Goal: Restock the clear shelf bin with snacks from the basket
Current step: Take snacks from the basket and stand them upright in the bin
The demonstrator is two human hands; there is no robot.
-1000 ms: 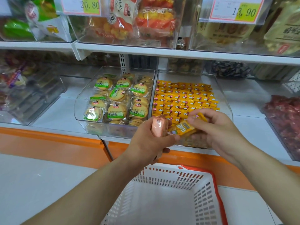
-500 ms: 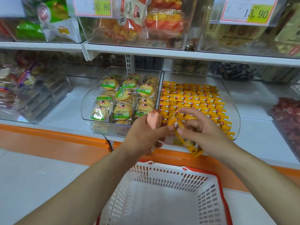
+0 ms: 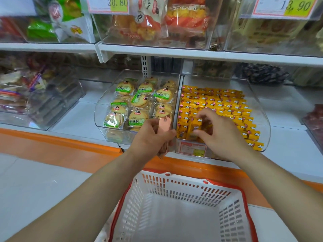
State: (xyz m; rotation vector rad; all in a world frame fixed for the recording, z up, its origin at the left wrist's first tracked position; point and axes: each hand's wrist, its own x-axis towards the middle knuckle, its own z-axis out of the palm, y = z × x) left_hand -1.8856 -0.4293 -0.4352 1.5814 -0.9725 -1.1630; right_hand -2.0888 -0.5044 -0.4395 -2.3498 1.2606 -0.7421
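A clear shelf bin on the lower shelf holds rows of small yellow snack packets. My right hand reaches over the bin's front edge, fingers curled round a few yellow packets at the near left corner. My left hand hovers in front of the divider between two bins and grips a pink-orange wrapped packet. Below, the white basket with a red rim stands with nothing visible inside.
Left of the yellow bin sits a clear bin of round green-labelled biscuits. The upper shelf carries bins with price tags. More clear bins stand at far left and far right. An orange ledge runs below the shelf.
My right hand has carried the yellow packets from beside my left hand up into the bin's front left corner. The left hand keeps hold of the pink packet.
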